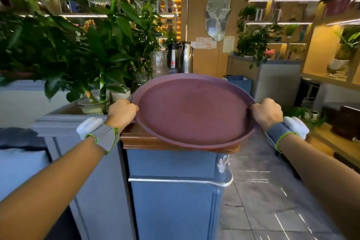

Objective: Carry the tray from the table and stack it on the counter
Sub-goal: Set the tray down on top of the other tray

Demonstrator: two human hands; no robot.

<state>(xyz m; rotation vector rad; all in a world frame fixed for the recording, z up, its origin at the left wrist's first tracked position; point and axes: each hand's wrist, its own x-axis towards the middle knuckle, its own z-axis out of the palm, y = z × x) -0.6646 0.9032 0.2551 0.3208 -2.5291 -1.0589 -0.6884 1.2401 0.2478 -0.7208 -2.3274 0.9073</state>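
Observation:
A round maroon tray (192, 111) is held level in front of me, over the brown wooden top of a blue counter (175, 173). My left hand (122, 111) grips the tray's left rim and my right hand (266, 112) grips its right rim. Both wrists wear grey bands. The tray's near edge hangs just above the counter's wooden top (140, 139); whether it touches, I cannot tell. The tray has nothing on it.
Leafy potted plants (93, 54) crowd the counter at the left. Two metal thermos jugs (180, 56) and a glass jar (158, 63) stand behind the tray. Grey tiled floor (263, 191) runs along the right, with lit shelves (331, 48) beyond.

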